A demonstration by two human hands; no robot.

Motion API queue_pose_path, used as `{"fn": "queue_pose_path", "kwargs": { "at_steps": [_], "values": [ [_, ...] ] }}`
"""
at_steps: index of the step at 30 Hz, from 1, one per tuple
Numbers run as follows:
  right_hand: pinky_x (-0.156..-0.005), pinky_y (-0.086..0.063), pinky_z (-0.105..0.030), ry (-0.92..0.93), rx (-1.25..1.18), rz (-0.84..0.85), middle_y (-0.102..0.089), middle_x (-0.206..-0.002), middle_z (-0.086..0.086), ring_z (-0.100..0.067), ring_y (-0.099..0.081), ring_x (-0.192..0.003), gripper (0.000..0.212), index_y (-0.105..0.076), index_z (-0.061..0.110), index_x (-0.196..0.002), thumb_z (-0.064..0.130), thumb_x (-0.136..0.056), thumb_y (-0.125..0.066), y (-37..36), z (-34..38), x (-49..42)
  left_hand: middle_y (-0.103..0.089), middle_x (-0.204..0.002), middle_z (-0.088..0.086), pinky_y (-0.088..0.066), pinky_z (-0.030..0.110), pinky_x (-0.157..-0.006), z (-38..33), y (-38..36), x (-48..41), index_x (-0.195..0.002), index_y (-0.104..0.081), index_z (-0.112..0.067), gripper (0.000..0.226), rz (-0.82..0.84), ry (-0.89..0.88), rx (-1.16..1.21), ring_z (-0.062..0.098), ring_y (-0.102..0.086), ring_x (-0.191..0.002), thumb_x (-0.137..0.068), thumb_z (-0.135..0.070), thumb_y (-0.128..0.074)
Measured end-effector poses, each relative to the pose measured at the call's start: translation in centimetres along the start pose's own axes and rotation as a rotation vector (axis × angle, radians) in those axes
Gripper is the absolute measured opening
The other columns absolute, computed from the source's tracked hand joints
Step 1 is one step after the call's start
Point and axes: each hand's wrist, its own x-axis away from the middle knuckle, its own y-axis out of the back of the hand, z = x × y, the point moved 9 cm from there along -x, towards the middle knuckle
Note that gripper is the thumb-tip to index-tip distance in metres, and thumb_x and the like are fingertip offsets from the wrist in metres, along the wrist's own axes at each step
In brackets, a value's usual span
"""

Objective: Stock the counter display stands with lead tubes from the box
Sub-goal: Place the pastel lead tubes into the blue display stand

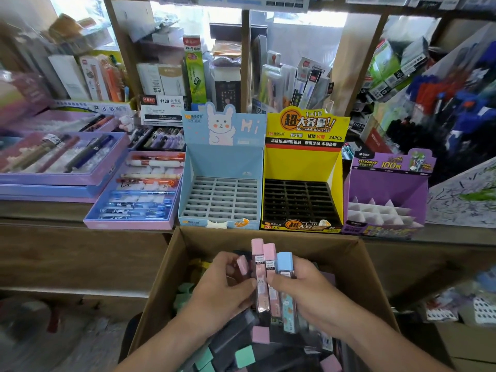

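Note:
An open cardboard box (171, 261) stands below the counter, full of loose lead tubes (243, 354) with pink, green and blue caps. Above it my left hand (222, 288) and my right hand (303, 291) together grip a small bunch of upright tubes (264, 280), two pink-capped and one blue-capped; another pink-capped tube shows in my left fingers. On the counter behind stand three display stands with bare slots: a blue bunny stand (222, 194), a yellow and black stand (302, 200) and a purple stand (386, 205).
Purple trays of pens (137, 189) lie on the counter left of the stands. Shelves packed with boxed stationery (171, 79) rise behind. A rack of blue and red pens (456, 103) leans at the right. A wooden shelf edge (80, 237) runs beside the box.

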Motion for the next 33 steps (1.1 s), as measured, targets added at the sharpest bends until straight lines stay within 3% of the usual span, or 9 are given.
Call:
{"fn": "queue_pose_path", "kwargs": {
  "at_steps": [4, 9, 16, 22, 27, 33],
  "values": [
    [-0.086, -0.060, -0.026, 0.005, -0.044, 0.004, -0.078, -0.115, -0.002, -0.017, -0.073, -0.109, 0.033, -0.068, 0.017, -0.126, 0.000, -0.099, -0.062, -0.6, 0.9, 0.4, -0.067, -0.091, -0.026, -0.065, 0.036, -0.077, -0.1, 0.1, 0.4, -0.112, -0.053, -0.037, 0.038, 0.009, -0.012, 0.035, 0.014, -0.074, -0.092, -0.086, -0.034, -0.080],
    [-0.078, -0.061, -0.028, 0.004, -0.167, 0.013, -0.078, -0.113, -0.012, -0.027, -0.074, -0.107, 0.031, -0.069, 0.011, -0.124, -0.004, -0.098, -0.060, -1.5, 1.9, 0.6, -0.070, -0.092, -0.016, -0.065, 0.037, -0.073, -0.1, 0.1, 0.7, -0.109, -0.057, -0.033, 0.030, 0.017, 0.022, 0.105, 0.016, -0.076, -0.089, -0.088, -0.028, -0.079],
    [-0.076, -0.063, -0.033, -0.023, -0.248, 0.064, -0.078, -0.110, -0.015, -0.031, -0.076, -0.101, 0.025, -0.071, 0.014, -0.118, 0.002, -0.100, -0.060, -2.8, 2.5, 0.7, -0.077, -0.111, -0.003, -0.062, 0.044, -0.089, -1.2, -1.3, 1.5, -0.125, -0.062, -0.029, 0.030, 0.198, 0.025, 0.220, 0.020, -0.074, -0.106, -0.099, -0.016, -0.066],
    [-0.083, -0.062, -0.044, 0.031, -0.283, 0.093, -0.075, -0.116, -0.022, -0.035, -0.073, -0.101, 0.025, -0.071, 0.010, -0.122, 0.008, -0.101, -0.059, -3.3, 4.2, 0.8, -0.079, -0.106, 0.003, -0.064, 0.034, -0.075, -2.8, -1.2, 1.9, -0.129, -0.057, -0.029, 0.029, 0.230, 0.010, 0.292, 0.025, -0.078, -0.094, -0.102, -0.018, -0.060],
    [-0.074, -0.061, -0.042, 0.089, -0.331, 0.087, -0.072, -0.114, -0.030, -0.036, -0.072, -0.093, 0.024, -0.075, 0.006, -0.114, 0.016, -0.095, -0.064, -3.7, 5.9, 0.3, -0.076, -0.100, 0.018, -0.056, 0.029, -0.062, -4.4, -0.7, 2.1, -0.134, -0.057, -0.026, 0.032, 0.210, -0.067, 0.337, 0.030, -0.066, -0.078, -0.103, -0.017, -0.057],
    [-0.069, -0.062, -0.038, 0.127, -0.350, 0.071, -0.077, -0.100, -0.019, -0.030, -0.075, -0.084, 0.026, -0.080, 0.015, -0.104, 0.031, -0.085, -0.073, -4.3, 7.5, -0.5, -0.080, -0.095, 0.005, -0.056, 0.021, -0.060, -6.0, -0.4, 2.4, -0.128, -0.063, -0.019, 0.028, 0.167, -0.119, 0.335, 0.010, -0.074, -0.074, -0.103, -0.009, -0.054]
  ]
}}
